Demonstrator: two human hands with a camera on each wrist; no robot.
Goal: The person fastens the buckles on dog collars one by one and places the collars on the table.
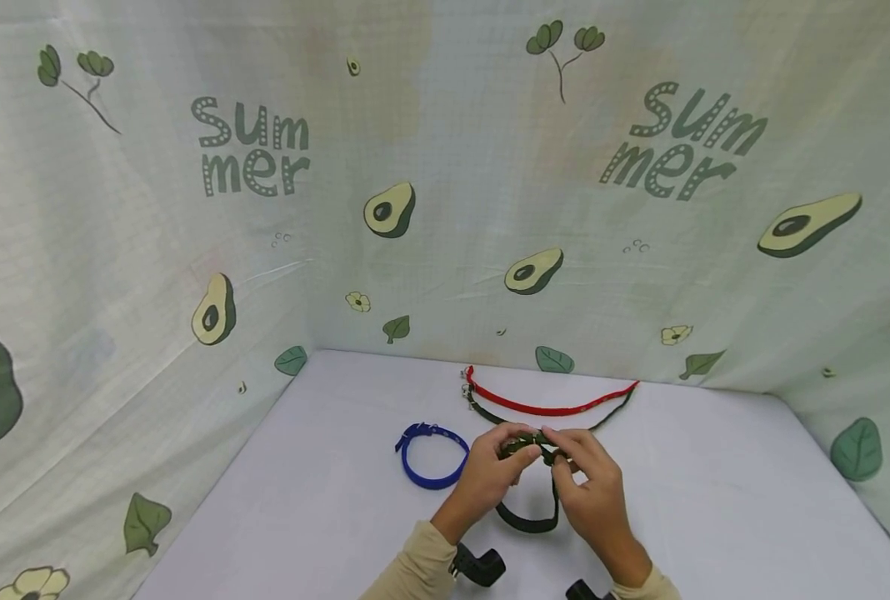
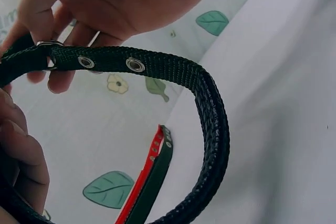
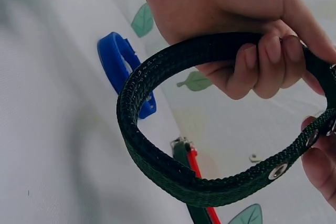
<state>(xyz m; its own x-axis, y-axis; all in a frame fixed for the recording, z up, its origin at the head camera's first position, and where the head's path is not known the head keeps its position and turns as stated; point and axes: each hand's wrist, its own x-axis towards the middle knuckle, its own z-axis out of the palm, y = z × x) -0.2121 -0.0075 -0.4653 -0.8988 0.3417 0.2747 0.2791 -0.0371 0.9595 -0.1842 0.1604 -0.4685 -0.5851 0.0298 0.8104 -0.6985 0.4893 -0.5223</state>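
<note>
Evidently both sets of fingers are busy with one dark green collar (image 3: 142, 145): the fingers of the left hand (image 1: 490, 463) pinch it close to its metal buckle (image 2: 50, 44), while those of the right hand (image 1: 593, 490) curl round the strap opposite, the two hands facing each other with their fingertips nearly meeting. The collar is bent into a loop, raised over the desk (image 1: 287, 517) between the hands, its lower curve hanging beneath them. Round metal eyelets (image 2: 135, 65) run along the woven part, and a thicker, padded stretch forms the bend of the loop.

Just beside the left hand, on the person's left, a blue collar (image 1: 432, 482) lies on the white desk in a ring of its own. Beyond the hands, near the back edge, a red collar (image 1: 553, 411) and another dark green collar (image 1: 486, 414) lie stretched out, their metal fittings side by side at the left and their other ends meeting at the right. Beige sleeves (image 1: 415, 571) cover the forearms. Around the desk hangs a pale cloth (image 1: 460, 142) printed with avocados, leaves, flowers and the word "summer".
</note>
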